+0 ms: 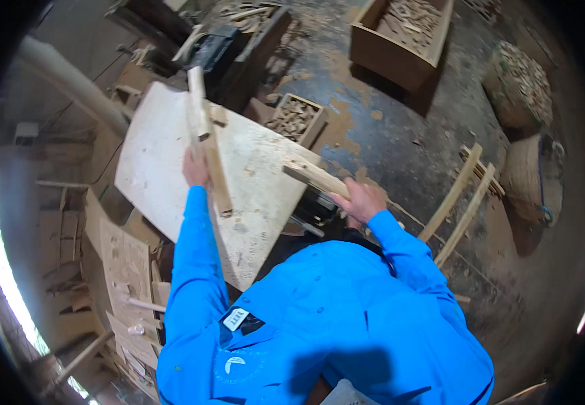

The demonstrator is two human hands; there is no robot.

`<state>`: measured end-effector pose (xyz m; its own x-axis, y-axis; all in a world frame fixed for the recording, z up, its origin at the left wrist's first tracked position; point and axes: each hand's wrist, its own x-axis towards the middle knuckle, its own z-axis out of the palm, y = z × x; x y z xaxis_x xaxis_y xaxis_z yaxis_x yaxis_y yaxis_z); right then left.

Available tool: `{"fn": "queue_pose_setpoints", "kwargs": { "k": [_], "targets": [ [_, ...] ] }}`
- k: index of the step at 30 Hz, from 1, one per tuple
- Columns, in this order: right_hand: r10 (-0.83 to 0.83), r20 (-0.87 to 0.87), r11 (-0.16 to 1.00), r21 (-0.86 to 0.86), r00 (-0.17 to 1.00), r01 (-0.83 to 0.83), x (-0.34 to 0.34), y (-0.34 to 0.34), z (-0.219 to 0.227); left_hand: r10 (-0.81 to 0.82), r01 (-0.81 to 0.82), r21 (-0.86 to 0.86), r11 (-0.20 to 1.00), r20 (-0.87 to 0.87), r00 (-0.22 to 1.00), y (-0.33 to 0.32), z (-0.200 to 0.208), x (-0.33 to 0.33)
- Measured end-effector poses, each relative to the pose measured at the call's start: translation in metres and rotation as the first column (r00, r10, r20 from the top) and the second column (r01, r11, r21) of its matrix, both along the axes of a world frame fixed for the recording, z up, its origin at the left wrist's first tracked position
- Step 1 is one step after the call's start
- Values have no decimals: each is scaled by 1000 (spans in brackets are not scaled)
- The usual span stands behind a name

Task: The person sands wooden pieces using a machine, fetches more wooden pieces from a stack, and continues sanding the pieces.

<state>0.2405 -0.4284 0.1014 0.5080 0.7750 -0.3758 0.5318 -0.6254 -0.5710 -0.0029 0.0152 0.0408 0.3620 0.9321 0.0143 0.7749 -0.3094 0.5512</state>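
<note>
In my right hand, closed around its near end, is a wooden strip that points up and left past the table's right edge. My left hand is over the white board-topped table, closed at the lower end of a pale wooden strip that reaches beyond the far edge. Its fingertips are partly hidden. Close beside that hand, a second wooden strip lies slanted on the table. Near the far edge sits a small wood block.
Past the table stand a small box of wood offcuts and a larger wooden box. Two long strips lean at right, near a woven basket and a full sack. A dark machine stands far left; plywood sheets stand left.
</note>
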Motion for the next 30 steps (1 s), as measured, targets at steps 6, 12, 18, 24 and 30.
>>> {"fn": "queue_pose_setpoints", "kwargs": {
  "k": [6,12,18,24,30],
  "targets": [
    [33,95,999,13,995,-34,28,-33,-14,60,-23,-102,995,373,926,-51,19,45],
    [-5,76,1000,7,997,4,29,-47,-6,-65,16,285,958,163,984,-70,16,32],
    [-27,77,1000,14,997,26,34,-50,1,140,-142,250,958,25,990,-101,16,20],
    [-36,75,999,20,997,35,36,-56,-2,122,-124,-64,990,-27,992,-90,9,39],
    [-9,61,1000,-8,998,9,41,-51,0,134,-135,29,990,28,991,-60,-7,50]
  ]
}}
